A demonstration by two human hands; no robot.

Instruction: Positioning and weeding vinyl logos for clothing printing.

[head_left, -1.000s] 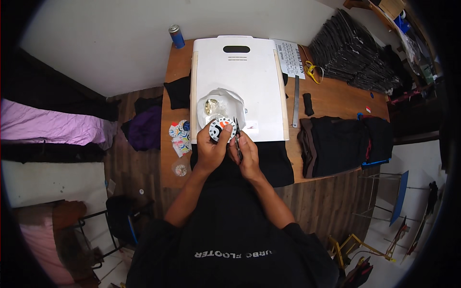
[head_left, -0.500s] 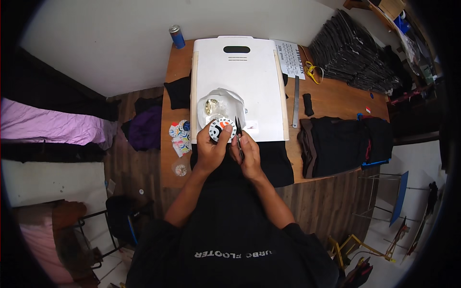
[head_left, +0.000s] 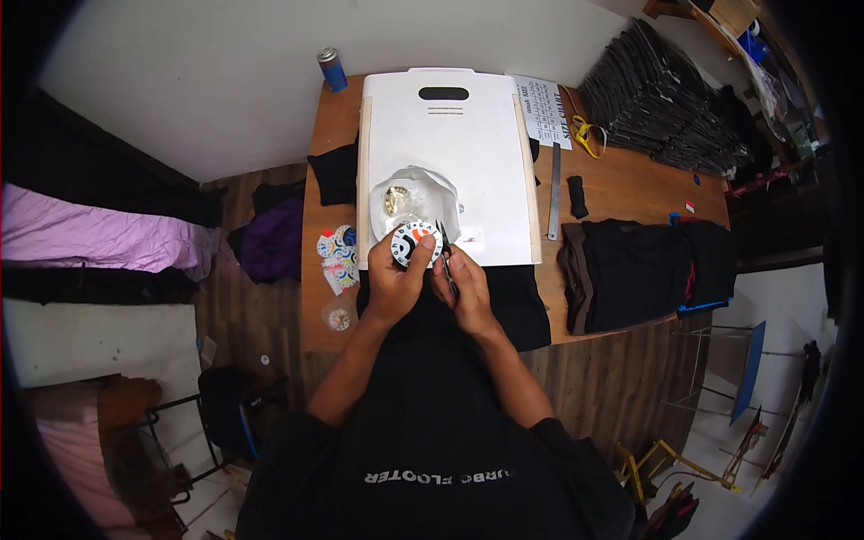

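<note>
White, with curved orange and black shapes and dark lettering round its rim, the disc [head_left: 410, 239] sits in the left hand [head_left: 394, 285], which pinches it with the thumb laid across its face; the fingers behind are mostly hidden. It looks thin and light, most likely card or a stiff patch, though the material is too small to tell. I would expect it to stay flat under a gentle grip, crease if squeezed hard, and slide if its face is glossy. The near edge, between thumb and fingers, is the sensible hold, leaving the far rim free.

Just beside it, the right hand [head_left: 464, 290] is curled around small dark scissors [head_left: 446, 257], their points directed away from the body; whether the blades touch the disc, I cannot tell. They should be rigid and fairly light, best held low, well behind the points.

Beyond the left hand, a white bag [head_left: 453, 205], probably thin and floppy, holds a gold-coloured piece [head_left: 395, 199]. It lies on a white board [head_left: 481, 144] that extends ahead of both hands. To the left of the left hand, round printed pieces [head_left: 338, 250] lie on the wooden table [head_left: 317, 205]. Black cloth [head_left: 520, 310] lies to the right of the right hand.
</note>
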